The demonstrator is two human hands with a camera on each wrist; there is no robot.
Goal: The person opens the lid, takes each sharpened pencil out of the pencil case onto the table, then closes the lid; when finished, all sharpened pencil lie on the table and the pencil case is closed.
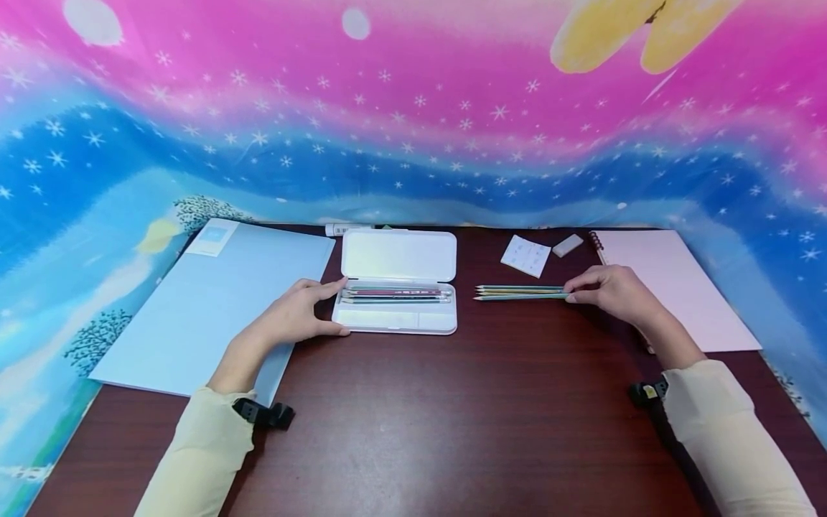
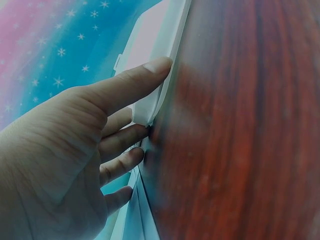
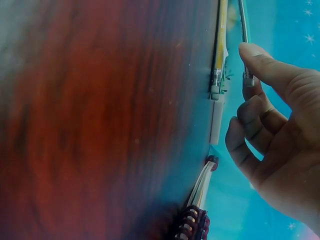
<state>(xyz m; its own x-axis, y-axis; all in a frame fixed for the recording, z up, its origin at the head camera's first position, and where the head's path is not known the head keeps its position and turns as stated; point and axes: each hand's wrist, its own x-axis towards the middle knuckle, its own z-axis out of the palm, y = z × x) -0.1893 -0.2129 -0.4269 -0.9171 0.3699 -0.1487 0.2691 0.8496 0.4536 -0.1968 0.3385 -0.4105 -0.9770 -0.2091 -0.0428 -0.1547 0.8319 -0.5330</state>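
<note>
A white pencil case [image 1: 375, 320] lies with its lid [image 1: 399, 255] folded back. Several pencils [image 1: 395, 293] fill its rear compartment; the front one has a divider. My left hand [image 1: 289, 314] grips the case's left end, thumb at the front corner and forefinger near the hinge. To the right, my right hand [image 1: 617, 291] pinches the eraser end of a greenish pencil [image 3: 244, 27] between thumb and forefinger, and this end is raised in the right wrist view. A yellow pencil [image 3: 219, 45] lies on the table beside it. The pencils' sharpened tips point toward the case.
A light blue folder [image 1: 226, 301] lies at the left, partly under my left forearm. At the right is a pink spiral notebook [image 1: 672, 287]. Behind the pencils are a small white card [image 1: 526, 255] and an eraser [image 1: 568, 245]. A white tube [image 1: 339, 229] sits behind the lid.
</note>
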